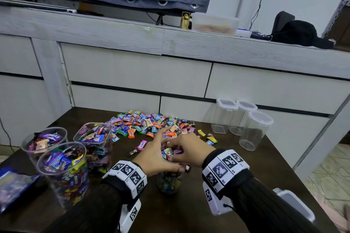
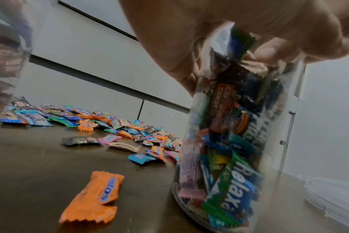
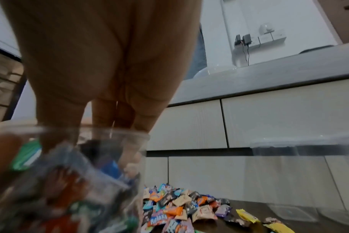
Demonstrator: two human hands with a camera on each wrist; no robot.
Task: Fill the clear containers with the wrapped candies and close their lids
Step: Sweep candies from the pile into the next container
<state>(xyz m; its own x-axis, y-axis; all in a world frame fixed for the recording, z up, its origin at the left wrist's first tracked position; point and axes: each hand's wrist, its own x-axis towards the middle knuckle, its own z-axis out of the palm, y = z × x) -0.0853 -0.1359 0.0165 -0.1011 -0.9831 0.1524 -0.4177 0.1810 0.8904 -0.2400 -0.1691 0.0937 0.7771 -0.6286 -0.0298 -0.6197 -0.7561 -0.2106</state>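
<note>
A clear round container (image 1: 168, 183), nearly full of wrapped candies, stands at the front middle of the dark table (image 1: 189, 213). My left hand (image 1: 155, 153) grips it round the rim, and the left wrist view shows the fingers (image 2: 181, 66) curled on the container (image 2: 229, 141). My right hand (image 1: 186, 147) reaches over the mouth; its straight fingers (image 3: 127, 160) dip inside the container (image 3: 70, 181) and touch the top candies. The loose candy pile (image 1: 149, 122) lies just behind, also seen as the pile (image 2: 110, 126) and the pile (image 3: 181, 206).
Three open, candy-filled containers (image 1: 64, 172) stand at the left. Three empty lidded containers (image 1: 253, 130) stand at the right back. A loose lid (image 1: 295, 206) lies at the front right, a blue bag (image 1: 13, 187) at the front left. Grey drawers (image 1: 132, 70) rise behind the table.
</note>
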